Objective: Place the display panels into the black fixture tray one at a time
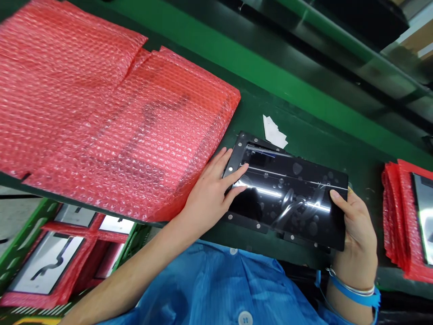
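Note:
A black glossy display panel (pixel 287 194) lies on a black fixture plate (pixel 241 149) with silver studs, on the green table (pixel 304 95). My left hand (pixel 209 189) rests flat on the panel's left edge, fingers spread over the glass. My right hand (pixel 355 225) grips the panel's right edge, thumb on top. A blue strap and a metal bangle circle my right wrist (pixel 355 289).
A thick stack of red bubble-wrap bags (pixel 111 117) covers the table's left. Another red stack with a panel on it (pixel 409 216) sits at the right edge. White paper scraps (pixel 274 131) lie behind the fixture. A green crate (pixel 50 253) of bagged panels stands below left.

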Tool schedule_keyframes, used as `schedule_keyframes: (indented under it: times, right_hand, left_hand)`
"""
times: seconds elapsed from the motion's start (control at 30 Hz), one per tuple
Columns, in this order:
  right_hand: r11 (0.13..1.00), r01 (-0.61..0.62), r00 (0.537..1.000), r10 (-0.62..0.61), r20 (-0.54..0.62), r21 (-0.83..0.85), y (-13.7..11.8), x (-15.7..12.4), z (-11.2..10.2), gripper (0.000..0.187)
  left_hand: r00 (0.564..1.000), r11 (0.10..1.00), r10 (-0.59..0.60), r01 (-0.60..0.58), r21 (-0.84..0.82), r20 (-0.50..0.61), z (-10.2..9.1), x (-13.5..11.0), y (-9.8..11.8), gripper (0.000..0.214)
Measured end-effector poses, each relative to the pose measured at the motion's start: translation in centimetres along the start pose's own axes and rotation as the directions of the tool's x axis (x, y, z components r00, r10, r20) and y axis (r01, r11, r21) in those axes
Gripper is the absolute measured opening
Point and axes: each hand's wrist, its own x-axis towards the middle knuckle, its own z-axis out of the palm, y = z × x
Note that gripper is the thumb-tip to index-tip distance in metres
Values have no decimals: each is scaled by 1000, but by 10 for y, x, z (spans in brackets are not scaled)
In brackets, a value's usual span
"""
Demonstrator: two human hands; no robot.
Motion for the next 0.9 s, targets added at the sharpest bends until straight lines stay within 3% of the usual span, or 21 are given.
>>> schedule_keyframes:
  times: [0.17,0.27,0.33,0.4,0.47,0.53,0.63,0.73,0.83,0.9]
  right_hand:
    - [994,22,999,-20,25,-106,-2,4,-8,42]
    - [924,64,992,-20,121,-377,-9,14,-22,41]
    - [757,74,982,57,178,-649,-16,23,-30,47]
    - [499,120,974,110,200,-858,-22,32,-33,55]
    - [254,184,976,71,208,-950,-27,39,-31,58]
    - [123,222,974,11,225,-967,-31,42,-26,58]
    - [182,260,965,-17,261,-948,-35,45,-25,55]
    - [277,220,975,-47,216,-935,-34,55,-29,49]
    - [315,162,987,-63,150,-935,-30,72,-33,40]
    - [306,177,984,-47,171,-935,-27,82,-33,40]
  left_hand:
    - [1000,1000,7,-7,20,6,-2,1,2,41]
    - [1000,999,8,-8,31,1,-2,1,3,41]
    - [1000,999,5,-5,40,-6,-1,1,3,41]
    - [1000,999,3,-3,45,-14,0,1,2,40]
    - [1000,999,3,-2,49,-15,0,1,1,40]
    - [1000,998,-2,3,66,-13,-2,2,1,40]
    - [1000,990,-9,10,144,-7,-7,3,5,39]
    - [999,971,22,-12,241,-36,-3,6,25,38]
    - [972,947,221,-233,221,81,21,9,62,42]
    - [882,889,397,-438,133,254,45,9,87,48]
